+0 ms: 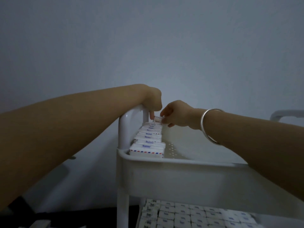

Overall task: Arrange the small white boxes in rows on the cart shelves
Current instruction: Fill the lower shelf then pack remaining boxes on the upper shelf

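At the far left corner of the cart's top shelf (181, 162), both hands meet over one small white box (157, 119). The left hand (153, 99) is bent down over the rounded white handle (131, 116), fingers curled with the tips on the box's left end. Below it, a single row of boxes (148, 140) runs along the shelf's left wall, roughly seven or eight, though the far ones blur together. They're flat white cartons with a blue logo, and the nearest shows a red-and-blue striped edge.

The right hand (176, 112) pinches the held box's right end between thumb and fingers, just above the far end of the row. There's one smooth silver bangle (209, 125) on that wrist.

The shelf looks like glossy plastic with rounded corners, a raised rim and a dotted floor. Everything right of the row is bare. The lower shelf boxes (189, 213) sit packed edge to edge in a grid, too many and too hidden to count.
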`<state>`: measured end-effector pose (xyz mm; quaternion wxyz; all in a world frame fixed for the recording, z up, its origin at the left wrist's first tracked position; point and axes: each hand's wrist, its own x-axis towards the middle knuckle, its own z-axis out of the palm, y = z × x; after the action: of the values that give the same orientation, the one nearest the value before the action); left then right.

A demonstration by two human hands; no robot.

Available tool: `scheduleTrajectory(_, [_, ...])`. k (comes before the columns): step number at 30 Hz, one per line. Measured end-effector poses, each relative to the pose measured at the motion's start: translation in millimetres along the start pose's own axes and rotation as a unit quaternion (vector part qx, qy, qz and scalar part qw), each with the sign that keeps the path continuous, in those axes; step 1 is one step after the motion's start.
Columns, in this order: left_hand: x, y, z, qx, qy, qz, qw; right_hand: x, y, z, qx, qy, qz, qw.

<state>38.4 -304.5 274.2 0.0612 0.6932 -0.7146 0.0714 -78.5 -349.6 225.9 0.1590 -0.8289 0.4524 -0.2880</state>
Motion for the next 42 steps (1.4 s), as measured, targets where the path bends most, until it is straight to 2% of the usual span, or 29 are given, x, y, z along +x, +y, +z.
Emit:
scheduleTrajectory(3, [-1.8, -4.4, -4.2, -0.068, 0.079, -0.011, 0.994, -5.3, 1.3, 7.4, 0.085, -0.030, 0.022, 0.996])
scheduleTrajectory(6, [-4.2, -11.8, -7.4, -0.170, 0.154, -0.036, 0.973, -9.6, -1.5, 10.2, 0.057, -0.057, 0.022, 0.996])
scheduleTrajectory(8, [-8.4, -17.6, -6.4, -0.257, 0.178, -0.050, 0.948, -12.5, -3.4, 11.2, 0.043, -0.063, 0.027, 0.997])
scheduleTrajectory(13, [-38.2, -33.0, 9.2, -0.423, 0.249, -0.072, 0.868, -22.0, -8.5, 9.2, 0.128, -0.051, 0.057, 0.989])
scheduleTrajectory(15, [-54.4, -39.0, 15.3, -0.462, 0.269, -0.080, 0.841, -25.7, -9.8, 6.2, 0.078, -0.035, 0.057, 0.995])
scheduleTrajectory(17, [-76.1, -44.4, 21.0, -0.476, 0.282, -0.085, 0.829, -32.5, -15.2, 1.4, 0.003, -0.025, 0.040, 0.999])
scheduleTrajectory(20, [-117.3, -48.8, 35.6, -0.483, 0.303, -0.074, 0.818, -48.7, -32.2, -10.5, -0.003, -0.010, -0.012, 1.000])
scheduleTrajectory(23, [-165.1, -52.0, 64.7, -0.449, 0.300, -0.059, 0.840, -81.4, -60.3, -19.6, -0.010, 0.019, -0.083, 0.996])
scheduleTrajectory(26, [-215.7, -59.9, 97.8, -0.438, 0.240, -0.049, 0.865, -137.3, -85.6, -13.2, 0.006, 0.104, -0.180, 0.978])
scheduleTrajectory(28, [-251.1, -67.0, 120.8, -0.438, 0.190, -0.049, 0.877, -180.5, -95.8, 3.9, 0.074, 0.117, -0.241, 0.961])
scheduleTrajectory(30, [-285.0, -74.6, 143.8, -0.431, 0.141, -0.051, 0.890, -219.6, -97.7, 32.3, 0.138, 0.080, -0.275, 0.948])
scheduleTrajectory(32, [-315.6, -81.5, 167.4, -0.419, 0.098, -0.064, 0.901, -248.5, -91.3, 72.2, 0.155, 0.018, -0.273, 0.949])
scheduleTrajectory(35, [-359.2, -87.2, 200.7, -0.385, 0.072, -0.090, 0.916, -280.8, -72.6, 136.9, 0.090, -0.093, -0.242, 0.962])
scheduleTrajectory(38, [-403.9, -90.1, 228.3, -0.318, 0.075, -0.104, 0.940, -305.8, -49.7, 186.9, 0.010, -0.195, -0.203, 0.960])
scheduleTrajectory(40, [-430.6, -92.2, 242.0, -0.288, 0.081, -0.108, 0.948, -322.2, -38.6, 209.5, -0.018, -0.231, -0.185, 0.955])
scheduleTrajectory(42, [-451.3, -90.9, 254.3, -0.264, 0.085, -0.106, 0.955, -338.3, -33.3, 227.3, -0.050, -0.230, -0.186, 0.954])
